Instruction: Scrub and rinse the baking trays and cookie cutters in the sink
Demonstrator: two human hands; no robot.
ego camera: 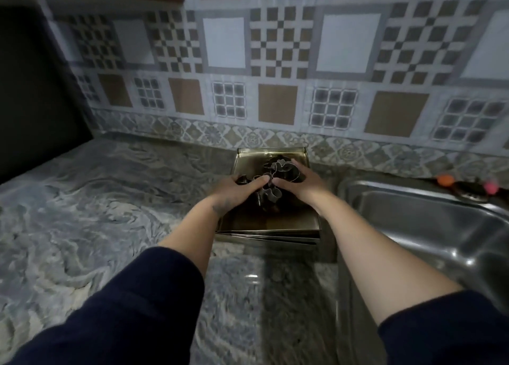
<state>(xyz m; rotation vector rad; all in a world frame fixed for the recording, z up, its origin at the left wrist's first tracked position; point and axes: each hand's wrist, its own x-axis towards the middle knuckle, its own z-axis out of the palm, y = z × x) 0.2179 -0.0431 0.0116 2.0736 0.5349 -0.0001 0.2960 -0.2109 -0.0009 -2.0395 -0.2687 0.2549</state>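
Observation:
A stack of metal baking trays [275, 222] lies on the marble counter just left of the steel sink [429, 227]. Several metal cookie cutters [271, 195] are heaped on the top tray. My left hand [237, 192] curls over the left side of the heap and grips some cutters. From the right, my right hand [296, 181] is cupped around the other side of the heap, fingers closed on the cutters. Both thumbs nearly meet in the middle. The cutters under my palms are hidden.
The grey marble counter [96, 213] stretches wide to the left. A dark appliance [35, 94] stands at the far left against the tiled wall. Orange and pink items [468, 185] sit by the sink's back rim.

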